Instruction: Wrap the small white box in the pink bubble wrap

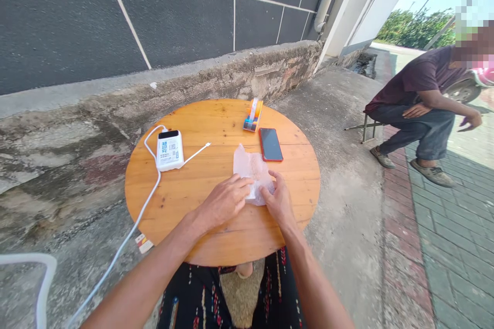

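Seemingly light and limp, the wrapper is best taken by an edge; the left hand presses it flat-fingered, the right hand curls on it, grip unclear.

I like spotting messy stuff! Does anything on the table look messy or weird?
Only the white cable: it loops from the power bank and hangs off the table on the left. The wrap is crinkled.

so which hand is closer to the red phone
Right. The right hand rests just short of the red phone, on the crinkled plastic sheet; the left hand is further off, to the phone's left.
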{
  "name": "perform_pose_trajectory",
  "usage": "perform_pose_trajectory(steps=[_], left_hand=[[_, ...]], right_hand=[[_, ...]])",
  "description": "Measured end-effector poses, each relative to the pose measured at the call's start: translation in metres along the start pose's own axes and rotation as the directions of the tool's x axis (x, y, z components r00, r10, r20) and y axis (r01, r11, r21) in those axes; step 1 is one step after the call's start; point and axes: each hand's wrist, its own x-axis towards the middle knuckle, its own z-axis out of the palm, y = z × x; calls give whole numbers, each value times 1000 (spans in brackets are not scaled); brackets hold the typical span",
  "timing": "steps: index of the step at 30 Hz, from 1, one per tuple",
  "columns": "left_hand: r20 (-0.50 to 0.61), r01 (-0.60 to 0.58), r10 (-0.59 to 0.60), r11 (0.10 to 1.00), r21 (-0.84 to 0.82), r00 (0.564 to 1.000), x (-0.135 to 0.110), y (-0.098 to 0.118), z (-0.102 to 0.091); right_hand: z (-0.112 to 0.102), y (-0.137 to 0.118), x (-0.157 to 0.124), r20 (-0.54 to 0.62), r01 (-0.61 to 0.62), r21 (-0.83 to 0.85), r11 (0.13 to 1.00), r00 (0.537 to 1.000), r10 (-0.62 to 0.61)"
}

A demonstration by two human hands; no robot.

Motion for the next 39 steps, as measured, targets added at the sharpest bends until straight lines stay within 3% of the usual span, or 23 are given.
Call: perform_pose_trajectory(steps=[4, 13, 20, 23, 31, 39], left_hand=[[-5, -31, 31, 999, 11, 1000, 1, -1, 0], [80, -49, 48, 999, 6, 996, 9, -1, -7], [70, -41, 41, 999, -1, 997, 10, -1, -5], [88, -46, 45, 999, 11, 995, 10, -1, -5], [70, -35, 35, 999, -2, 997, 6, 0, -6], [-101, 71, -75, 996, -50, 992, -8, 3, 8]], right_hand=[[2, -5, 1, -24, -11, -70, 997, 1000, 9], [7, -15, 9, -28, 0, 24, 1000, 1000, 0], [12, -15, 8, 18, -74, 241, 968, 997, 72], [12, -16, 2, 3, -37, 272, 962, 999, 38], [6, -34, -9, -6, 161, -56, 985, 987, -161], [9, -38, -16, 33, 296, -216, 930, 955, -296]])
